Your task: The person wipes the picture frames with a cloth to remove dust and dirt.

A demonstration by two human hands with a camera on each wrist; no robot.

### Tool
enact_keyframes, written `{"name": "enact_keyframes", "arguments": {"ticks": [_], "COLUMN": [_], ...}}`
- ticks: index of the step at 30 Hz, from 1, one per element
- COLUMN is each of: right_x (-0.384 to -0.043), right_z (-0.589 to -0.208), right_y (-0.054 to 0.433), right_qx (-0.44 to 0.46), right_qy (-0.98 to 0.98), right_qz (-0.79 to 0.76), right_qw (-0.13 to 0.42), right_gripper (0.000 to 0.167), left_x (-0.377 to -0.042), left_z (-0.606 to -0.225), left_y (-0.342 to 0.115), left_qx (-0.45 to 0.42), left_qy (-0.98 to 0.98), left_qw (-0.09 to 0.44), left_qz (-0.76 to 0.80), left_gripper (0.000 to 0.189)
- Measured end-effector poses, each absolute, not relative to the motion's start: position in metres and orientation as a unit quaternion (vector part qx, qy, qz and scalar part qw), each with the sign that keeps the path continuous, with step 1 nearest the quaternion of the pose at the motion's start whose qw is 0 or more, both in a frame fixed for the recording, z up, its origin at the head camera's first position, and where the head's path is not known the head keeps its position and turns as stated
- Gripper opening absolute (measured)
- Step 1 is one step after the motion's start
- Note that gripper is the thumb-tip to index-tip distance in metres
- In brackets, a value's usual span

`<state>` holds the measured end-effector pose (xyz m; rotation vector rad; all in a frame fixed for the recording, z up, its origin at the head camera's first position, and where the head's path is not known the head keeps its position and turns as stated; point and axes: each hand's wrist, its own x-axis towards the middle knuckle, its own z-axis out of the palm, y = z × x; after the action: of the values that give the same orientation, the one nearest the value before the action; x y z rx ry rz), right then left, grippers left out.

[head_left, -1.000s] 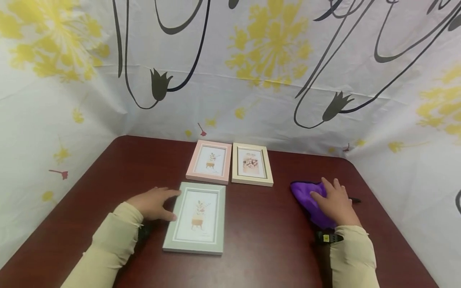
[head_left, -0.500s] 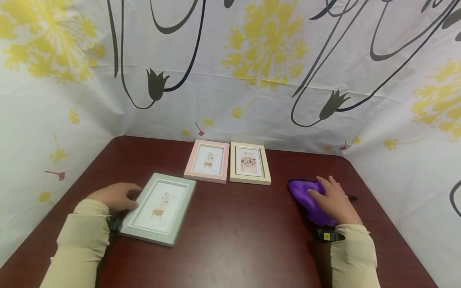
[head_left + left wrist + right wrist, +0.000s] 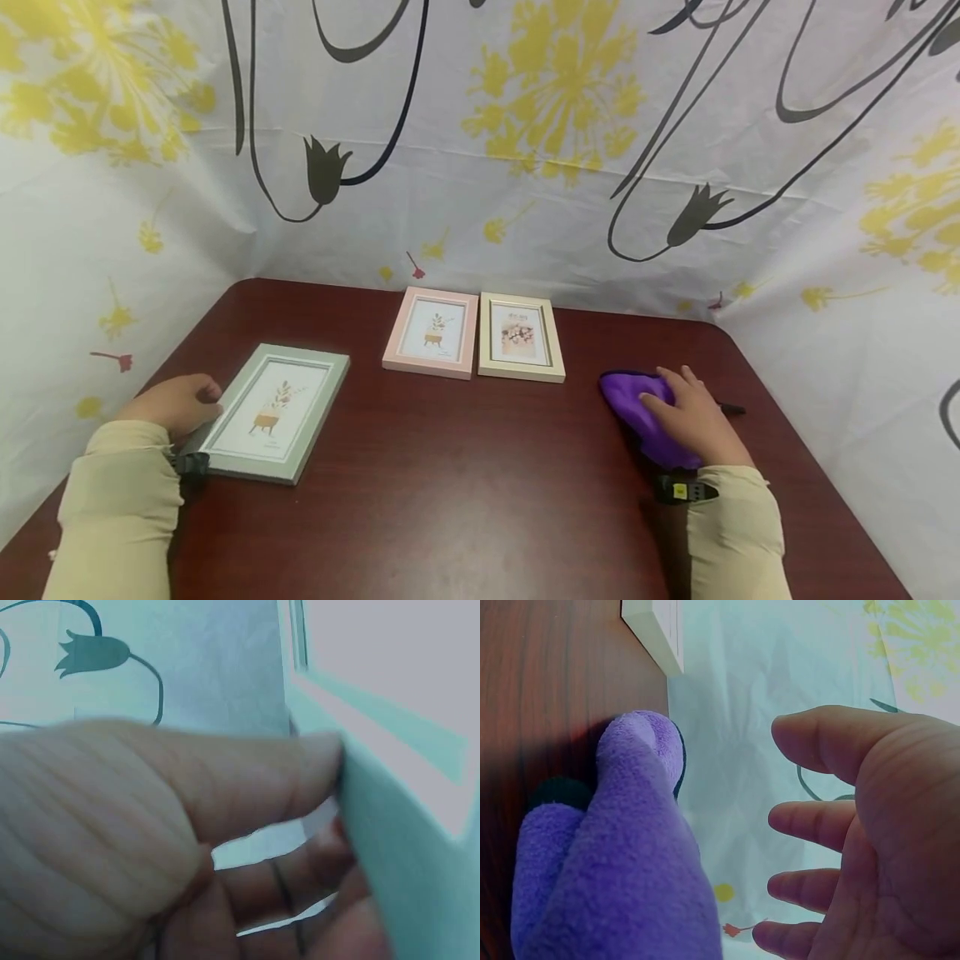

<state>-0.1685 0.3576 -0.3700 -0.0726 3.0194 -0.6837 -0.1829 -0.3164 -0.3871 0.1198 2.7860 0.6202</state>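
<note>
At the table's left side, my left hand [image 3: 171, 404] grips the left edge of a pale green picture frame [image 3: 273, 408], which shows a potted plant print. In the left wrist view the thumb lies against the frame's edge [image 3: 405, 847] and curled fingers reach behind it. My right hand [image 3: 701, 421] hovers over a crumpled purple cloth [image 3: 636, 408] on the right, its fingers spread. The right wrist view has those fingers apart from the fuzzy cloth [image 3: 630, 862], with nothing between them.
A pink picture frame [image 3: 401, 346] and a cream one [image 3: 558, 354] lie side by side at the back of the dark red table [image 3: 480, 483]. A thin black tip [image 3: 731, 409] pokes out beyond my right hand. Patterned white sheeting [image 3: 420, 108] rises behind and at both sides.
My left hand has carried the green frame leftward from the middle to the table's left side, and the frame has turned slightly. The right hand and purple cloth stay put.
</note>
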Motion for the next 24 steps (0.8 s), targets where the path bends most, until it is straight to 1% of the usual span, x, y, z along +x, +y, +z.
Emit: {"name": "enact_keyframes", "arguments": {"ticks": [7, 9, 11, 13, 16, 17, 19, 23, 24], "right_x": [-0.171, -0.172, -0.172, -0.173, -0.175, -0.175, -0.174, -0.173, -0.173], "right_z": [-0.372, -0.373, -0.373, -0.372, -0.372, -0.372, -0.372, -0.374, -0.374], "right_y": [0.349, 0.343, 0.337, 0.329, 0.318, 0.315, 0.31, 0.307, 0.307], "right_qx": [-0.035, -0.043, -0.053, -0.067, -0.08, -0.083, -0.083, -0.08, -0.08], "right_qy": [0.973, 0.972, 0.971, 0.969, 0.969, 0.968, 0.969, 0.97, 0.97], "right_qz": [-0.228, -0.231, -0.233, -0.235, -0.236, -0.236, -0.233, -0.23, -0.229], "right_qw": [0.026, 0.027, 0.024, 0.016, 0.007, 0.005, 0.006, 0.007, 0.008], "right_gripper": [0.076, 0.074, 0.072, 0.07, 0.068, 0.067, 0.065, 0.064, 0.064], "left_x": [-0.195, -0.198, -0.201, -0.203, -0.206, -0.207, -0.206, -0.196, -0.193], "left_z": [-0.395, -0.4, -0.404, -0.406, -0.407, -0.406, -0.401, -0.389, -0.387], "left_y": [-0.312, -0.308, -0.305, -0.303, -0.301, -0.301, -0.302, -0.304, -0.304], "left_qx": [0.002, -0.015, -0.029, -0.04, -0.034, -0.027, -0.001, 0.041, 0.044], "left_qy": [0.963, 0.961, 0.961, 0.964, 0.967, 0.967, 0.967, 0.941, 0.932], "left_qw": [0.121, 0.108, 0.085, 0.049, 0.01, 0.014, 0.05, 0.183, 0.206], "left_qz": [0.24, 0.256, 0.262, 0.259, 0.252, 0.252, 0.249, 0.281, 0.294], "left_gripper": [0.034, 0.033, 0.03, 0.028, 0.026, 0.027, 0.034, 0.068, 0.073]}}
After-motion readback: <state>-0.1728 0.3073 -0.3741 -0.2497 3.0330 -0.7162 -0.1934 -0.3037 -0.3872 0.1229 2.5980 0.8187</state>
